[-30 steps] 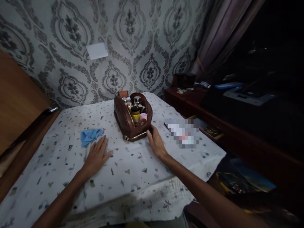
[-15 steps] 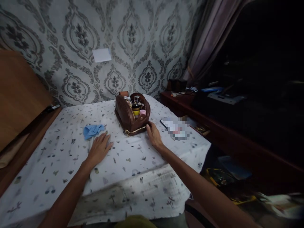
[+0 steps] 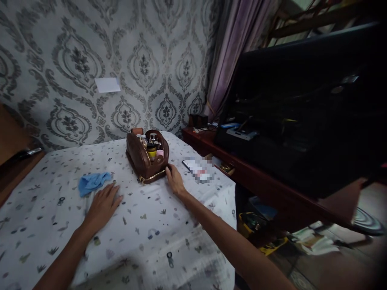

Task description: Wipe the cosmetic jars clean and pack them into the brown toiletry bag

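A brown leather toiletry bag stands unzipped on the white patterned cloth, packed with several small bottles and jars. Among them are a dark-lidded jar with a yellow label and a pink item. My right hand grips the bag's near right corner, thumb at the zipper end; its other fingers are partly hidden. To the left, my left hand lies flat on the cloth, fingers spread and holding nothing. Just beyond its fingertips is a crumpled blue cloth.
Right of the bag lies a phone, partly blurred out. A dark red desk with a large black screen runs along the right side. Patterned wallpaper closes off the back, and a wooden piece stands at the left edge.
My view has turned right, so the bag and both hands appear further left and more of the screen and floor shows. The hands' hold and placement look the same.
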The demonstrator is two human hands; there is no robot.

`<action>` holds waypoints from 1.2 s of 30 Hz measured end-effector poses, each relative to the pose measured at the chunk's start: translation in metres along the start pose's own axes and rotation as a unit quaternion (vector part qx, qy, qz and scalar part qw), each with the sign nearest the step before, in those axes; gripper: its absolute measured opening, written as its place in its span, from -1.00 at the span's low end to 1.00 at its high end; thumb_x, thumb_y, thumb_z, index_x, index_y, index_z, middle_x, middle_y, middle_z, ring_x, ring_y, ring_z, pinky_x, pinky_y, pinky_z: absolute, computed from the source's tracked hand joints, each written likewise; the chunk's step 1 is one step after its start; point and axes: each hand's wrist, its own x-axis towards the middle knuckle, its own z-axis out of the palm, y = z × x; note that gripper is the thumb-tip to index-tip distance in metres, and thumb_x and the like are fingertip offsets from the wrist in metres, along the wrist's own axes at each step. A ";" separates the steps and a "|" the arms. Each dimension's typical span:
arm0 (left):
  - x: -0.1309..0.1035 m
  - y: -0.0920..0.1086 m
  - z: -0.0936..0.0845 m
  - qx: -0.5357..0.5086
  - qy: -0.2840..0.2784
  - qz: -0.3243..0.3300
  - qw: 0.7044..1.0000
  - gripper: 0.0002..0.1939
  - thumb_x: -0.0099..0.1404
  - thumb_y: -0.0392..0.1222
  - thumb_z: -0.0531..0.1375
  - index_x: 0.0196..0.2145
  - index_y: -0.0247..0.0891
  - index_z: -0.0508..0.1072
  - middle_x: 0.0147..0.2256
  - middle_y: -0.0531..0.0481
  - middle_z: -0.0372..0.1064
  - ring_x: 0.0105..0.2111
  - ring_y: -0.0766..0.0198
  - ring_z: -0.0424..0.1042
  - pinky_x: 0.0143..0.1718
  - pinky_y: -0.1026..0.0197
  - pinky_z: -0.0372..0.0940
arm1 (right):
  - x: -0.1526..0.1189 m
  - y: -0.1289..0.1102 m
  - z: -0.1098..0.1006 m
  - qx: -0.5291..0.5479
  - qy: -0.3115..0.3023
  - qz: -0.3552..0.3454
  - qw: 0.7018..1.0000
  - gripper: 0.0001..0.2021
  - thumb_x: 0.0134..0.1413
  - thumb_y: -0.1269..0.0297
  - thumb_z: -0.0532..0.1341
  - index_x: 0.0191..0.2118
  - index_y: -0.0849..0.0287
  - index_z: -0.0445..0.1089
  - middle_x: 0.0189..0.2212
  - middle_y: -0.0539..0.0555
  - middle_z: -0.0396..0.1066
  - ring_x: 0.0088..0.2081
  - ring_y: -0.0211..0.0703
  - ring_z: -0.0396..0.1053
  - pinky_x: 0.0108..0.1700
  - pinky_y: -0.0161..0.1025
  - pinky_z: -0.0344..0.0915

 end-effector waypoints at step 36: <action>0.158 0.005 -0.037 -0.380 0.040 -0.201 0.902 -0.44 0.20 0.25 0.15 -0.02 -0.19 0.46 -0.05 -0.20 0.51 -0.04 -0.03 0.51 -0.14 0.03 0.44 | 0.146 0.022 0.002 0.261 0.060 0.150 0.952 -0.42 0.27 -0.23 -0.09 -0.13 0.11 0.48 -0.11 0.26 0.54 -0.01 0.13 0.49 -0.06 0.08 0.46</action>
